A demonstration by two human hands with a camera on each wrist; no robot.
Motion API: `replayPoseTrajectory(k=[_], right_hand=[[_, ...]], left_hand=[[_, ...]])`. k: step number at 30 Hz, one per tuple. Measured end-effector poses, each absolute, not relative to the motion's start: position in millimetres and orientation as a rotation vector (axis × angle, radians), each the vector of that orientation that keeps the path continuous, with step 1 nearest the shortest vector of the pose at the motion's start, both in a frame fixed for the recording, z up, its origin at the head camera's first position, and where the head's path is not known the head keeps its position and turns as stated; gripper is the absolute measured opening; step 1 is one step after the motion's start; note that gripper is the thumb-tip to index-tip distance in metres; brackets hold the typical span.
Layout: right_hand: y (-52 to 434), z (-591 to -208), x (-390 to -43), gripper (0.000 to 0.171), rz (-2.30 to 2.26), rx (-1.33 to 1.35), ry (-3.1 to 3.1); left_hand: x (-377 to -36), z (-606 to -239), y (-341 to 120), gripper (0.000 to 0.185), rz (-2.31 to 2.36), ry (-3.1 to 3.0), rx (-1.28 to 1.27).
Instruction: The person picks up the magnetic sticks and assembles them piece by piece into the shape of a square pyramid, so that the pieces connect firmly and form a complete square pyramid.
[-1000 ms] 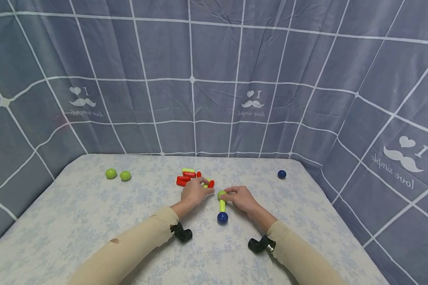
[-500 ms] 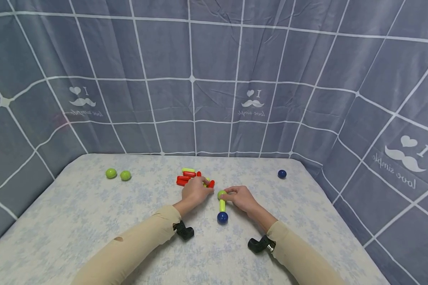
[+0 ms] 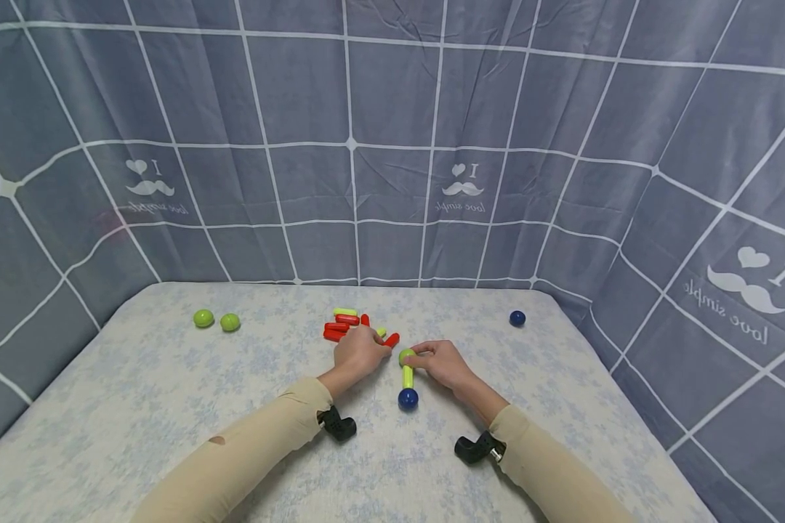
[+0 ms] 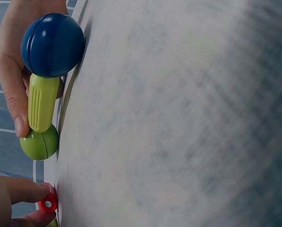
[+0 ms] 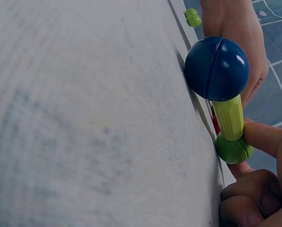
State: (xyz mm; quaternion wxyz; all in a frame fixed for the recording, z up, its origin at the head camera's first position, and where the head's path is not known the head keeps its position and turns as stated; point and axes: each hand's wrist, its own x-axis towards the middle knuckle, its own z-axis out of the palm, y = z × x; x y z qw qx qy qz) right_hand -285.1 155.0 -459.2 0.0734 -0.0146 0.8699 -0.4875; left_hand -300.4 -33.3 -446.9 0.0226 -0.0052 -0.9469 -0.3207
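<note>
**Two hands at a ball-and-rod toy on the flowered cloth**

Nearest you, at 6 o'clock on the table (image 3: 170,407), a glossy blue ball (image 3: 408,398) caps a ribbed lime rod (image 3: 408,377), which runs up to a green ball (image 3: 405,356); each ball shows a seam round its middle. Your right hand (image 3: 443,363) comes in from 4 o'clock, thumb laid along the rod at the green ball and the other fingers curled under, so it holds the piece in a pinch. Your left hand (image 3: 358,351), at 11 o'clock of the blue ball, pinches a short red rod (image 3: 391,339) between thumb and forefinger; the left wrist view shows a small hole in that rod's end.

Beyond the left hand lies a pile of smooth red and lime rods (image 3: 341,324). Far off, two green balls (image 3: 216,319) sit at 10 o'clock and a lone blue ball (image 3: 517,318) at 2 o'clock. The table cover is a pale, faintly flowered fabric. Behind it hangs a grey-blue checked curtain (image 3: 392,145), printed in mirror writing "I love simple" with a heart and moustache.
</note>
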Motion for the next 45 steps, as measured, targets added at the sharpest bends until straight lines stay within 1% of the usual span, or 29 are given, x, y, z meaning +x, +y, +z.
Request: replayPoseTrajectory(k=[3,10,16,24,34,45], right_hand=[[155.0,-460.0,-285.4,0.043,-1.464,-0.041,2.617],[154.5,-460.2,-284.9,0.042,-1.452,-0.03,2.627],[153.8,-457.7,-283.7,0.038,-1.46,-0.011,2.621],[153.4,-456.1,-283.8,0.038,-1.438,-0.001,2.634],[153.1,-457.0,-285.1,0.035,-1.425,-0.018,2.645],[153.2,-456.7,-284.6,0.041,-1.415,-0.044,2.653]], left_hand=[[-299.5,-446.4,-32.9,0.014,-0.996,-2.937,-0.021],[-295.1,-444.3,-34.0,0.015,-1.009,-2.942,-0.038],[-288.8,-441.4,-38.9,0.013,-1.026,-2.95,-0.07],[-283.0,-440.9,-50.1,0.019,-1.017,-2.946,-0.132],[-277.8,-442.8,-67.0,0.014,-1.092,-2.954,-0.195],[-274.3,-441.5,-71.6,0.012,-1.078,-2.965,-0.3]])
